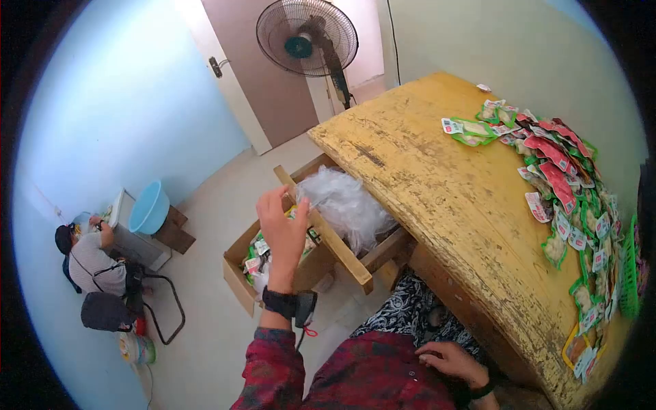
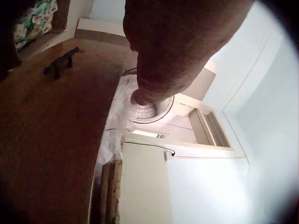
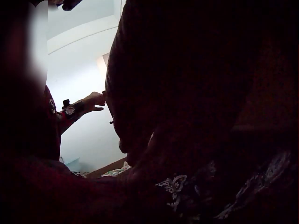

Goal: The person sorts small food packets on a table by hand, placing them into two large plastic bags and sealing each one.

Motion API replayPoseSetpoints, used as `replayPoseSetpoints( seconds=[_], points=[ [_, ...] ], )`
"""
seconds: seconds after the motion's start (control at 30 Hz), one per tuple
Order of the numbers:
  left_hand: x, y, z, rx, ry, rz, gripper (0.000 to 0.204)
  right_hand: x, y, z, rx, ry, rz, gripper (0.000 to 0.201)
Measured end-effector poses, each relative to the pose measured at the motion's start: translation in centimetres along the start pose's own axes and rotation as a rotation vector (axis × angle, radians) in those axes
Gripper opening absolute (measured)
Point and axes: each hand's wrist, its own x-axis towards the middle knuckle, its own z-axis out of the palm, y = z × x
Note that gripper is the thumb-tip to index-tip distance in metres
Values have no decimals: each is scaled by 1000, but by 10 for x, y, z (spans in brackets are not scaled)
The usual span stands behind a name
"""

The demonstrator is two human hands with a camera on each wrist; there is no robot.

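My left hand (image 1: 283, 229) is raised by the front rim of a pulled-out wooden drawer (image 1: 335, 246), fingers apart and bent a little, with nothing seen between them. Crumpled clear plastic bags (image 1: 342, 205) fill the drawer. The left wrist view has the hand (image 2: 173, 60) dark beside the plastic bags (image 2: 112, 126); whether it touches the drawer, I cannot tell. My right hand (image 1: 454, 362) lies at the front of the red checked shirt, fingers loosely bent, holding nothing visible. An open carton (image 1: 239, 283) with small packets stands beyond the drawer.
Many green and red packets (image 1: 557, 181) lie along the far side of the worn yellow table (image 1: 437, 184), near a green basket (image 1: 630, 273). A standing fan (image 1: 307, 37) is behind the table. At the left, a person (image 1: 99, 260) sits near a blue basin (image 1: 149, 208).
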Motion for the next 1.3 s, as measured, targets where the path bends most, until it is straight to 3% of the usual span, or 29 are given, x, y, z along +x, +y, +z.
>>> replayPoseSetpoints(
  seconds=[0.13, 0.27, 0.37, 0.43, 0.6, 0.67, 0.73, 0.77, 0.8, 0.87, 0.93, 1.07, 1.13, 1.23, 1.27, 1.3],
  points=[
    [8, -28, 15, 103, -75, 100, 19, 6, 2, 4, 16, 41, 40, 29],
    [10, -27, 24, -358, -70, -245, 17, 1, 18, 14, 15, 117, 38, 28],
    [19, -2, 5, -848, -40, -513, 17, -5, 7, 16, 53, 117, 77, 28],
    [29, 19, -4, -1228, -16, -651, 16, -8, 0, 15, -7, 115, -5, 26],
    [30, 77, -9, -1493, -46, -661, 15, -15, -49, 3, -169, 157, -280, 26],
    [23, 106, -6, -1583, -147, -707, 15, -28, -98, -18, -154, 168, -302, 27],
    [11, 134, -2, -1654, -300, -743, 15, -44, -131, -42, -154, 289, -381, 27],
    [4, 149, 2, -1673, -373, -743, 15, -51, -146, -51, -156, 444, -424, 28],
    [-3, 164, 5, -1691, -449, -738, 15, -63, -162, -63, -91, 559, -288, 38],
    [-16, 182, 16, -1789, -611, -749, 14, -70, -177, -88, -139, 940, -406, 53],
    [-28, 203, 23, -1721, -746, -674, 13, -66, -182, -111, 158, 1068, -589, 64],
    [-58, 234, 26, -1597, -1052, -442, 7, -63, -176, -141, 172, 1039, -504, 57],
    [-69, 232, 29, -1462, -1246, -307, 16, -61, -165, -159, 60, 925, -475, 54],
    [-80, 238, 32, -1439, -1296, -251, 22, -53, -155, -179, 95, 922, -575, 42],
    [-70, 234, 26, -1223, -1338, -192, 49, -53, -151, -184, 91, 872, -554, 41],
    [-64, 232, 28, -1291, -1256, -200, 60, -55, -147, -189, 88, 821, -532, 39]
  ],
)
